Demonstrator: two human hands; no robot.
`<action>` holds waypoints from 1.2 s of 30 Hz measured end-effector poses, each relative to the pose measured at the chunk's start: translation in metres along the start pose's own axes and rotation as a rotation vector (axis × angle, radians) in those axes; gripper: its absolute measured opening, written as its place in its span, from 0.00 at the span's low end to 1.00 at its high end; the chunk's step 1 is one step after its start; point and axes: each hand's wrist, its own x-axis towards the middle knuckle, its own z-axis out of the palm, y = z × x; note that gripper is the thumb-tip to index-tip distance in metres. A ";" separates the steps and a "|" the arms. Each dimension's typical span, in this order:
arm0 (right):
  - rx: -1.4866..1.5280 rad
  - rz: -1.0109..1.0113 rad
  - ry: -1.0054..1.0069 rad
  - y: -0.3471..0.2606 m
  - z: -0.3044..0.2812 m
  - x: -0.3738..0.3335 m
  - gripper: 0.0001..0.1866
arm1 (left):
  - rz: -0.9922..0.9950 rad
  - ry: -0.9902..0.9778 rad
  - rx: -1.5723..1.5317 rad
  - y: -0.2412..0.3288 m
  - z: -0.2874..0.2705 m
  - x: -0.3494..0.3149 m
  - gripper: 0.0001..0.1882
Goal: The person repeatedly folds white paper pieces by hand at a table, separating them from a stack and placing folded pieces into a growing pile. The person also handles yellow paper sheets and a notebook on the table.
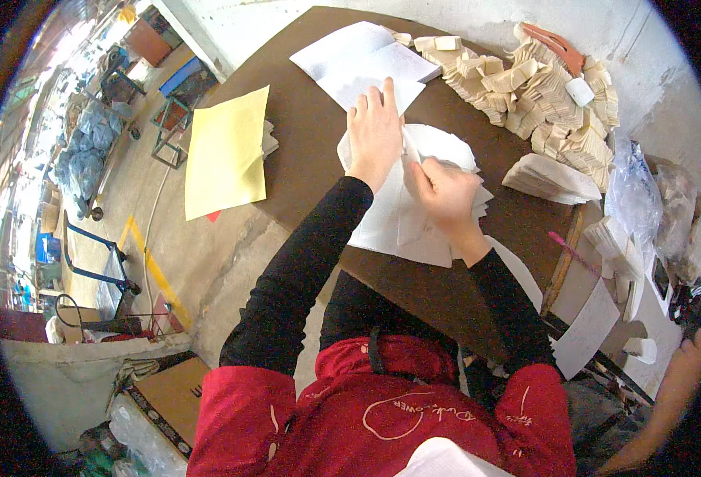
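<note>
A stack of white paper sheets [422, 246], its edges fanned, lies on the brown table in front of me. My left hand [376, 135] rests on its left part, fingers stretched out and pointing away from me. Just right of it, my right hand [451, 195] is curled closed with the thumb against a white sheet. A narrow raised fold of that sheet stands between the two hands. The fingers of the right hand partly hide what they grip. Beyond my left fingertips lie more white sheets [354, 60], spread out flat.
Heaped cream folded paper pieces [541, 99] line the far right, with an orange-brown tool-like object [553, 46] on top. A yellow sheet [227, 151] juts over the table's left edge. Clear plastic bags [635, 191] stand at right. Another person's arm [676, 389] enters at lower right. A trolley [96, 270] stands left.
</note>
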 end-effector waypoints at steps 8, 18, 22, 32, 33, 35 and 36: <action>-0.591 -0.311 0.511 -0.021 -0.074 -0.027 0.07 | -0.027 0.002 -0.016 -0.009 0.016 -0.003 0.35; 0.996 0.630 0.610 -0.027 -0.171 -0.014 0.23 | 0.117 0.343 -0.376 -0.017 -0.048 0.004 0.39; 0.976 0.779 0.486 -0.047 -0.153 -0.009 0.16 | -0.087 0.106 -1.517 -0.030 -0.099 -0.003 0.41; 0.676 0.650 -0.405 -0.095 -0.074 0.029 0.28 | -0.541 -0.592 -2.569 0.003 -0.101 -0.080 0.52; 0.664 0.696 -0.451 -0.095 -0.070 0.027 0.27 | -0.492 -0.569 -2.681 0.003 -0.097 -0.083 0.48; 0.654 0.729 -0.487 -0.093 -0.066 0.023 0.27 | -0.488 -0.560 -2.659 0.002 -0.093 -0.089 0.44; 0.656 0.714 -0.476 -0.092 -0.065 0.021 0.26 | -0.467 -0.553 -2.624 0.002 -0.092 -0.091 0.42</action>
